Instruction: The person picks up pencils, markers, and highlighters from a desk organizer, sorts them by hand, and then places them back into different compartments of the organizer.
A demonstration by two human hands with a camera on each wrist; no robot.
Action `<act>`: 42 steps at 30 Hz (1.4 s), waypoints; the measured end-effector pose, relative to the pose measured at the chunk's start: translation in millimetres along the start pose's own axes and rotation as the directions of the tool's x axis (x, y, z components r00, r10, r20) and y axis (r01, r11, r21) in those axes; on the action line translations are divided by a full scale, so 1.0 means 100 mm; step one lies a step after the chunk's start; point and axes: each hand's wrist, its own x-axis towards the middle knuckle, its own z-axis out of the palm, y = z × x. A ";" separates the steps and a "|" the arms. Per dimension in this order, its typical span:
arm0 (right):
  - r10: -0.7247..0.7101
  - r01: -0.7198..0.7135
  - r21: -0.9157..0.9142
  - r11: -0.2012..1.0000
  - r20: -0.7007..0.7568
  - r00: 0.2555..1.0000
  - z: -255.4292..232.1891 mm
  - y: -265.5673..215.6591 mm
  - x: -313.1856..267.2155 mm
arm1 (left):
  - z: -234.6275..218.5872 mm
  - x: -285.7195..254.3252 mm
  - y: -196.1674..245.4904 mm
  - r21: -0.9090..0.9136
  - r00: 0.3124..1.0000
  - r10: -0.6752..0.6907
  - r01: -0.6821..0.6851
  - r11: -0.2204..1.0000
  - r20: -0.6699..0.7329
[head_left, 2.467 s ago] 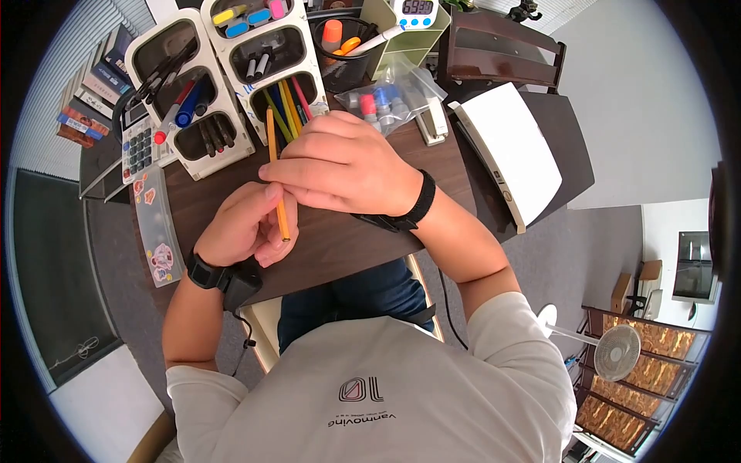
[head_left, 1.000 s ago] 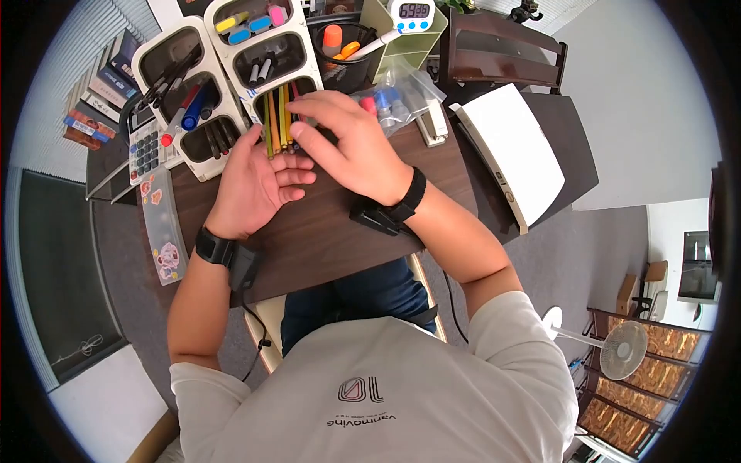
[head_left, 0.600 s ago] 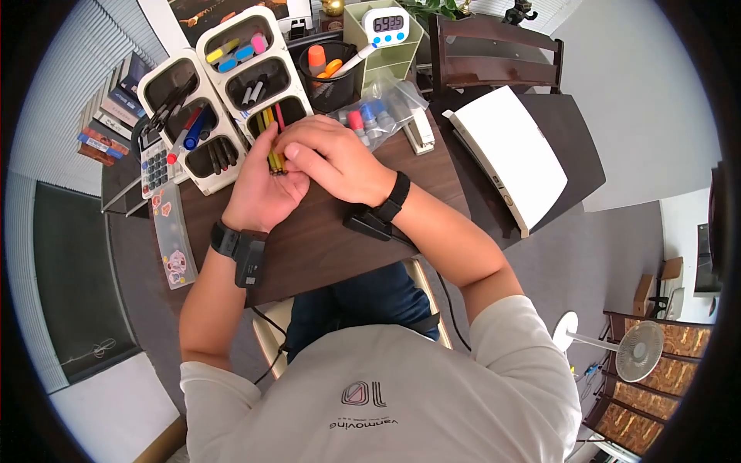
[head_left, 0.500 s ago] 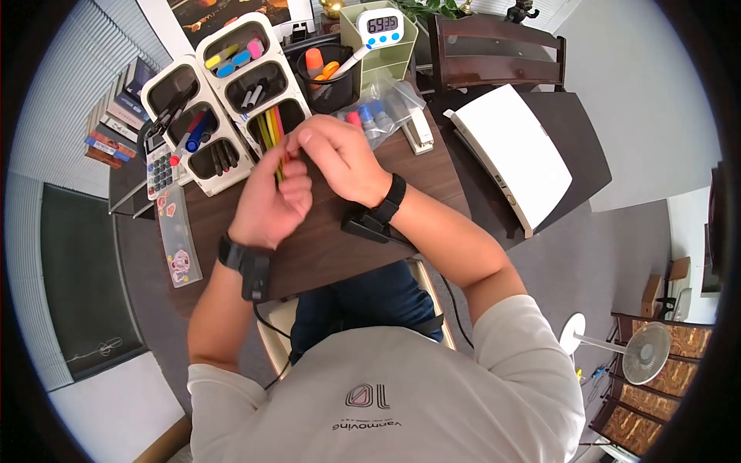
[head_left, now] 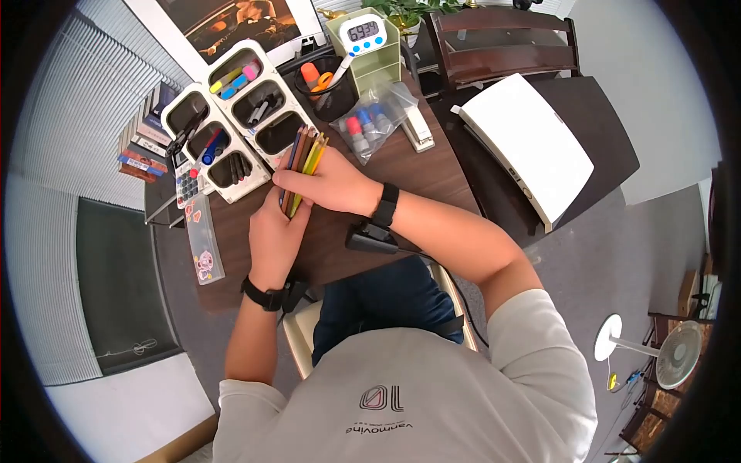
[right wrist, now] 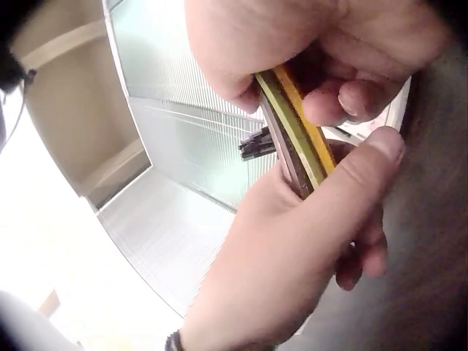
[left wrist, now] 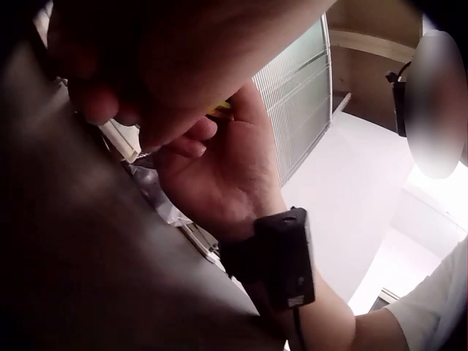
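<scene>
A bundle of colored pencils (head_left: 310,150) stands tilted between both hands, over the front of the white desk organizer (head_left: 243,191). The right hand (head_left: 343,181) grips the bundle around its upper part, thumb across it in the head view. Below, the left hand (head_left: 272,243) holds the lower ends. From the right wrist, yellow, green and brown pencils (right wrist: 303,135) run from under the right fingers (right wrist: 325,106) down between the left thumb (right wrist: 358,172) and palm. Only a yellow sliver of pencil (left wrist: 219,110) shows in the left wrist view, the rest hidden by the hands.
Markers and pens fill other organizer compartments. To the right stand a black mesh cup (head_left: 328,96), a plastic bag of bottles (head_left: 367,127), a stapler (head_left: 417,127) and a timer (head_left: 363,32). A clear sticker-covered case (head_left: 204,239) lies at the left edge, near a calculator (head_left: 187,185).
The pencils have come out of the organizer's front compartment and are now bundled in both hands, after a single one was held earlier. The hands have drawn together, and the head view has shifted.
</scene>
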 end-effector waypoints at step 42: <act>-0.251 0.225 -0.909 0.351 0.140 0.958 -0.01 0.08 0.06 | -0.09 -0.33 -0.57 -0.760 0.951 -0.204 -0.047 0.648 -0.233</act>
